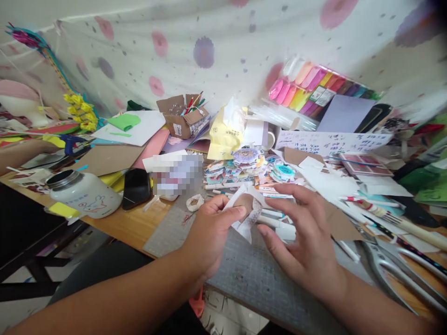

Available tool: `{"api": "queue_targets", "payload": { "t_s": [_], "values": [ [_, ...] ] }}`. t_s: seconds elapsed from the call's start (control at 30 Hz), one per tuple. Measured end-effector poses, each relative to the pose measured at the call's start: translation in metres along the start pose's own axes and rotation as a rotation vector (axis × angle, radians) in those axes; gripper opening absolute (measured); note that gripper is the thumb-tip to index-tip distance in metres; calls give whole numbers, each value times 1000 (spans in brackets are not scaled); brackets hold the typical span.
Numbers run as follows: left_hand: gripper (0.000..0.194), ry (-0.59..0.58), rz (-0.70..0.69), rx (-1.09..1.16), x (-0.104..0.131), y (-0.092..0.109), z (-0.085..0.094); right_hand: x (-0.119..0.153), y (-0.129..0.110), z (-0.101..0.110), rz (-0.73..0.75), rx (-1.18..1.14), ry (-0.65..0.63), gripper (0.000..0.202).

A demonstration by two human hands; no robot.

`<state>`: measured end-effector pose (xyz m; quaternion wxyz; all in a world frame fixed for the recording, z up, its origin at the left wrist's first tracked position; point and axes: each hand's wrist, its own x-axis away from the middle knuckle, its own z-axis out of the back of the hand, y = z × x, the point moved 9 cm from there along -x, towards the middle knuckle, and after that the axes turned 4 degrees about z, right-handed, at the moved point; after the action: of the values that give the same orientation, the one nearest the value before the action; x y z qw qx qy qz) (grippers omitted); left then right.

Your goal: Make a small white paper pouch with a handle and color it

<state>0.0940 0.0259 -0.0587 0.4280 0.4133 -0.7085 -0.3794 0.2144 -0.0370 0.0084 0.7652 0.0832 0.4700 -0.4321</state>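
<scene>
A small piece of brown cardboard with white paper folded over its edges (246, 204) is pinched between the thumb and fingers of my left hand (213, 228). It is held above the grey cutting mat (240, 265). Just to its right, my right hand (303, 232) has its fingers apart, with nothing held between them. Behind the piece lies a pile of paper cutouts (233, 172). Pens (275, 221) lie partly hidden behind my right hand, and a roll of tape (195, 202) sits to the left.
A white bottle (91, 193) and a black phone (136, 188) stand at the left. Large scissors (387, 265) lie at the right edge. Behind are a cardboard box of pencils (183, 118) and a tray of coloured clay (314, 88). Another person's hand (24, 151) shows at far left.
</scene>
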Motion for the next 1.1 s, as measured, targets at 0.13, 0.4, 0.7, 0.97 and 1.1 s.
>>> {"api": "queue_targets", "payload": {
  "t_s": [0.13, 0.4, 0.7, 0.97, 1.1],
  "values": [
    [10, 6, -2, -43, 1, -7, -3, -1, 8, -9, -99, -26, -22, 52],
    [2, -16, -3, -9, 5, -13, -8, -1, 17, -14, -187, -93, -66, 45],
    [13, -47, 56, 128, 4, -15, -13, 8, 33, 7, -313, -377, 155, 20],
    [10, -31, 24, 98, 5, -13, -9, 0, 9, 1, -100, -181, 2, 14],
    [2, -9, 2, 0, 7, -11, -10, -2, 11, -3, -147, -144, 3, 14]
  ]
}}
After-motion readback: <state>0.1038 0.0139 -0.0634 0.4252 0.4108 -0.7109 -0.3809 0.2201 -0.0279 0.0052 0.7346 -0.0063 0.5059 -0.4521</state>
